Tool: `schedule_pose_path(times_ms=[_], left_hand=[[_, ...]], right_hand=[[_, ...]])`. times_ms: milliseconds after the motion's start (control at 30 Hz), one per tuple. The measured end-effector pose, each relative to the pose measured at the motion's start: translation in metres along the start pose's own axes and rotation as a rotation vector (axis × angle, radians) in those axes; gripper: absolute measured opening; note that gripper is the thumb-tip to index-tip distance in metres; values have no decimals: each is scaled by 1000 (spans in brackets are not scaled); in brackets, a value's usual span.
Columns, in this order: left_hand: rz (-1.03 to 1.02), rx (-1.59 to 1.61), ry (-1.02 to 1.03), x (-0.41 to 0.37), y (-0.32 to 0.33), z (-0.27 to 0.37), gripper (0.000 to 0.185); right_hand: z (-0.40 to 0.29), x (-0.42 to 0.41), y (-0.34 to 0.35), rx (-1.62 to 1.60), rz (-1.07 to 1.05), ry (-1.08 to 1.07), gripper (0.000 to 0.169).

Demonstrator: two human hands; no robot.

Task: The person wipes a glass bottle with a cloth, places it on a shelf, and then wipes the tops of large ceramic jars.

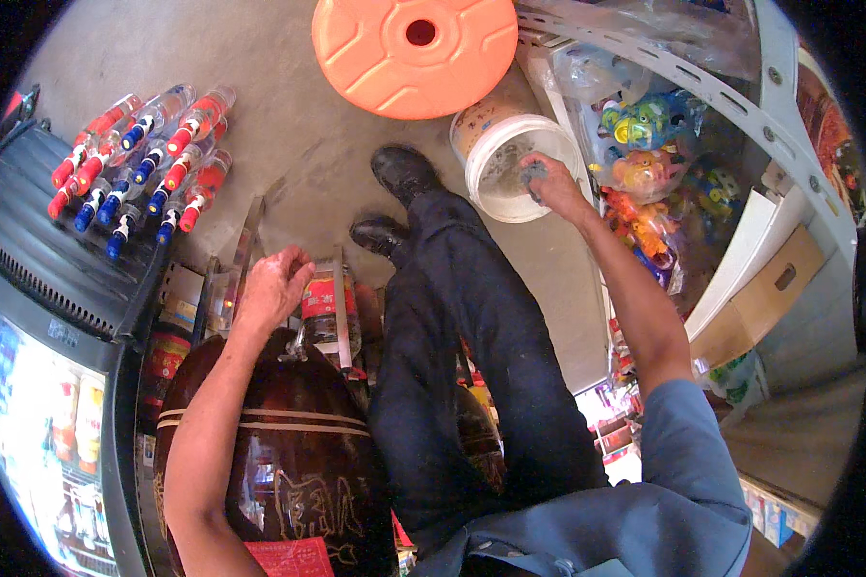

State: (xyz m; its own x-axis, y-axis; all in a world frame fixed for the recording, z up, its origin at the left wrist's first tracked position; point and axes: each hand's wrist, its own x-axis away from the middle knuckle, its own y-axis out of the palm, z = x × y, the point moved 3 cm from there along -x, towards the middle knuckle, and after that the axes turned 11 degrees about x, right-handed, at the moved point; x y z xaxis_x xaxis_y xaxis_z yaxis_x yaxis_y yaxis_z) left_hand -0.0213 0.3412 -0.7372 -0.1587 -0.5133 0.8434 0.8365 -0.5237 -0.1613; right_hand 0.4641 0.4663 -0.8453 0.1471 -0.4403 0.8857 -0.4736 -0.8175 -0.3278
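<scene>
My right hand grips a grey cloth at the mouth of a white plastic bucket. The bucket is tilted, its opening facing me, with a little murky water or residue inside. My left hand hangs with bent fingers above the top of a large dark brown glazed jar with light bands; nothing shows in its fingers. Near that hand stands a container with a red label. A round orange plastic stool seat or lid lies beyond the bucket, partly overlapping it in view.
Bottles with red and blue caps cluster on a dark drinks cooler at left. Bagged plastic toys fill a metal-framed rack at right, near a cardboard box. My black shoes rest on the concrete floor.
</scene>
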Motion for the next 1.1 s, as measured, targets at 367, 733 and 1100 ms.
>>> schedule_pose_path(times_ms=[367, 733, 1100], left_hand=[[22, -5, 45, -2, -3, 0, 23], [4, 16, 34, -5, -1, -7, 26], [47, 216, -63, -39, -10, 35, 59]], right_hand=[[-25, -11, 0, -52, 55, 65, 38], [12, -24, 25, 268, 349, -41, 36], [36, -11, 25, -149, -15, 308, 70]])
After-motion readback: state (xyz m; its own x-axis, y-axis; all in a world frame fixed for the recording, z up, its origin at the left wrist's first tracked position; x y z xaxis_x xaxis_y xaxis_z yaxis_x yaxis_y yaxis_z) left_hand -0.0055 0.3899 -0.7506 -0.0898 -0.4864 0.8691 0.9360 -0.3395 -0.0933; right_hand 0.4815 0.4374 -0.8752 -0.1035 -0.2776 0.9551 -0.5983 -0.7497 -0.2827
